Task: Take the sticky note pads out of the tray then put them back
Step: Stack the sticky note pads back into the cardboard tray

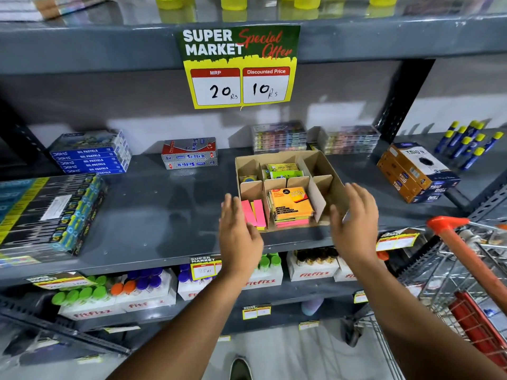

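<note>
A cardboard tray (333, 187) with dividers sits on the grey shelf (164, 215). Its front middle compartment holds a stack of orange and pink sticky note pads (290, 205). Narrow pink and yellow pads (253, 213) stand in the front left compartment. Green pads (282, 171) lie in a rear compartment. My left hand (237, 234) hovers open at the tray's front left corner. My right hand (355, 218) hovers open at the tray's right side. Neither hand holds anything.
Blue oil pastel boxes (90, 157), a Softek box (190, 153) and orange Trio boxes (417, 174) stand around the tray. A price sign (238, 67) hangs above. An orange-handled shopping cart (466, 259) is at my right. Bottles fill the lower shelf.
</note>
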